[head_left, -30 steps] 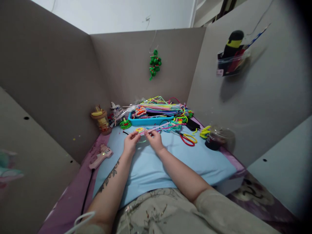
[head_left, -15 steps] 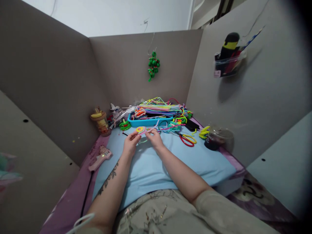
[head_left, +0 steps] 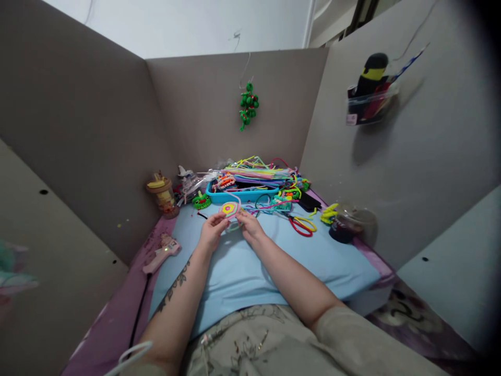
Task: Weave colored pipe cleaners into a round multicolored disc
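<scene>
Over the light blue cloth, both hands hold a small flat pipe-cleaner disc [head_left: 229, 209] with rings of pink, yellow and other pale colours. My left hand [head_left: 212, 230] pinches its lower left edge. The fingers of my right hand [head_left: 250, 227] are closed on its right edge. A pale pipe-cleaner end curves up from the top of the disc, and a light green loop hangs below it between the hands. Behind the hands stands a blue tray [head_left: 242, 196] with bundles of coloured pipe cleaners [head_left: 258, 174].
Red and yellow-handled scissors [head_left: 302, 225] lie right of my hands, near a dark cup [head_left: 341, 230]. To the left are a pink glue gun [head_left: 162, 253] with a cord, a lidded tumbler [head_left: 162, 197] and a green pipe-cleaner figure [head_left: 201, 200]. Grey panels enclose the table.
The disc has turned more face-on to me, and its loose pale end now curves upward above it instead of running to the right. My right hand has shifted slightly.
</scene>
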The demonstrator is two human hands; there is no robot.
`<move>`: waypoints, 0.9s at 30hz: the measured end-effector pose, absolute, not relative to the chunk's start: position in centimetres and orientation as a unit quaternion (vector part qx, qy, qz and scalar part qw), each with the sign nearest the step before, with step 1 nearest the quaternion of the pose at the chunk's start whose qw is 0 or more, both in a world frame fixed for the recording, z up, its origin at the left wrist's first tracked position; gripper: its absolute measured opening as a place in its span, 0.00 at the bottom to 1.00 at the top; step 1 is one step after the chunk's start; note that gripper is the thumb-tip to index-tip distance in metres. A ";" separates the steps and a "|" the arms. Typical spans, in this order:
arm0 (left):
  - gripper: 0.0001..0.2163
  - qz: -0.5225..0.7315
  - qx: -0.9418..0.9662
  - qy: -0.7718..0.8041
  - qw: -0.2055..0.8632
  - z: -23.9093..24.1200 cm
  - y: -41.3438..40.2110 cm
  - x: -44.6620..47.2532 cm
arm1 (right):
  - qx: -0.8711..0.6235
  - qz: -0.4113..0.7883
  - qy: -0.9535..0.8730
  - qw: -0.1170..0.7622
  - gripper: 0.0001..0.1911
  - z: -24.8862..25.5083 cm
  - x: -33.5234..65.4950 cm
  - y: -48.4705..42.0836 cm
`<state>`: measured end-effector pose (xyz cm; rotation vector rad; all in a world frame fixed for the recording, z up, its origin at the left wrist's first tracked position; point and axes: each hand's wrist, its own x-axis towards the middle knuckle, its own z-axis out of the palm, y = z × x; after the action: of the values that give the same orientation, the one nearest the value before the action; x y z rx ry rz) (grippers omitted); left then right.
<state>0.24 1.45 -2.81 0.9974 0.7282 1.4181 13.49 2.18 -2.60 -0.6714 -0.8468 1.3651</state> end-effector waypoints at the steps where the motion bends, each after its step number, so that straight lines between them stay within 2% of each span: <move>1: 0.17 0.607 0.430 0.317 0.588 -2.8 1.5 0.2 | -0.298 0.588 -0.374 0.653 0.10 -2.5 13.5 2.1; 4: 0.18 0.610 0.424 0.327 0.584 -2.5 1.4 0.3 | -0.308 0.554 -0.385 0.670 0.13 -2.4 13.3 1.9; 12: 0.16 0.638 0.383 0.317 0.588 -1.7 1.2 -0.2 | -0.368 0.524 -0.338 0.690 0.11 -2.5 13.9 2.2; 20: 0.17 0.611 0.421 0.315 0.592 -1.9 1.3 -0.4 | -0.348 0.555 -0.383 0.651 0.14 -3.0 14.7 3.0; 23: 0.21 0.624 0.468 0.340 0.525 -2.1 1.3 -0.2 | -0.336 0.573 -0.363 0.653 0.14 -3.0 14.5 3.0; 27: 0.19 0.674 0.502 0.423 0.340 -2.2 0.9 -0.1 | -0.345 0.581 -0.306 0.670 0.16 -2.9 14.3 2.9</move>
<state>-0.07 0.91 -2.22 1.3070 1.0999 1.7531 14.27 2.86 -2.91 -0.7783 -0.6893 1.3105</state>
